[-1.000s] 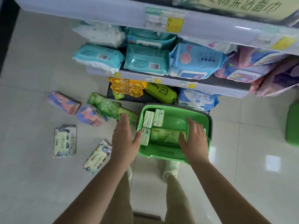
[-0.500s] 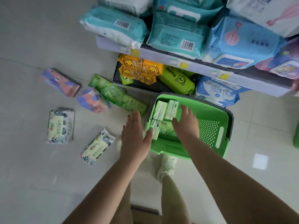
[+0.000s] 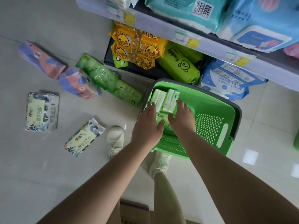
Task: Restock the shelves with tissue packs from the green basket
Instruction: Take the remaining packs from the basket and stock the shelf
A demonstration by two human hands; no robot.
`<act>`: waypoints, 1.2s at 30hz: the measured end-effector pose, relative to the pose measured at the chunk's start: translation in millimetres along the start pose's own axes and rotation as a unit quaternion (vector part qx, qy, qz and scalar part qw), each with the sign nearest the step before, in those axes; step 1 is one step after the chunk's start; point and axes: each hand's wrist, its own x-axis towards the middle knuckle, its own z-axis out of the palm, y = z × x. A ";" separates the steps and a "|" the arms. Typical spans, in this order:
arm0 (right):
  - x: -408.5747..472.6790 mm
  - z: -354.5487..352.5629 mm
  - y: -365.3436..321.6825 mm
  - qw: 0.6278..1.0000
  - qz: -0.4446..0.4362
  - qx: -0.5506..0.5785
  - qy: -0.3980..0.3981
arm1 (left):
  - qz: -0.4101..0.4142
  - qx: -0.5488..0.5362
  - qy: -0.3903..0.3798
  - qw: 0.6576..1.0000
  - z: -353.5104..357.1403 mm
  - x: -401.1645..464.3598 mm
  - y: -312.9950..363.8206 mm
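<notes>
**A:** Where are the hands?

**B:** Both are down inside the green basket (image 3: 215,120), which sits on the floor (image 3: 48,175) just in front of the bottom shelf (image 3: 129,68). The left hand (image 3: 149,125) comes over the basket's left rim, fingers spread flat and wide, the thumb lying on a green tissue pack (image 3: 161,122) at the basket's bottom. The right hand (image 3: 182,118) is just beside it, palm down, fingers loosely extended and reaching onto the same pile.

**A:** Is either one gripping a pack?

**B:** The left is open and merely resting. For the right, I cannot tell; its palm hides what is under it.

**A:** What else is in the basket?

**B:** Small white-and-green packs (image 3: 165,99) standing on edge in the far left corner, touching the fingertips of both hands. The right half of the basket is bare mesh.

**A:** And around it?

**B:** On the floor to the left lie a long green tissue bundle (image 3: 108,78), two pink-and-purple packs (image 3: 42,60), and two floral packs (image 3: 42,112). The bottom shelf holds yellow duck packs (image 3: 137,47) and a lime green roll pack (image 3: 178,65). The upper shelf (image 3: 210,46) carries teal and blue wipes. White shoes (image 3: 115,140) stand beside the basket.
</notes>
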 end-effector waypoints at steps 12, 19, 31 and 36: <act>11.2 -0.4 36.8 1.000 -0.008 0.010 -0.014 | -0.031 0.073 -0.030 0.996 28.7 58.9 9.9; 20.0 1.4 47.5 0.999 -0.028 0.022 -0.029 | -0.086 0.111 -0.090 0.986 60.2 90.8 -0.2; 18.0 -0.4 71.7 0.995 -0.063 -0.001 -0.075 | -0.189 0.200 -0.021 0.961 90.0 128.1 -11.8; 19.8 1.0 78.3 0.995 -0.060 -0.005 -0.082 | -0.194 0.270 -0.003 0.943 104.8 136.4 -14.9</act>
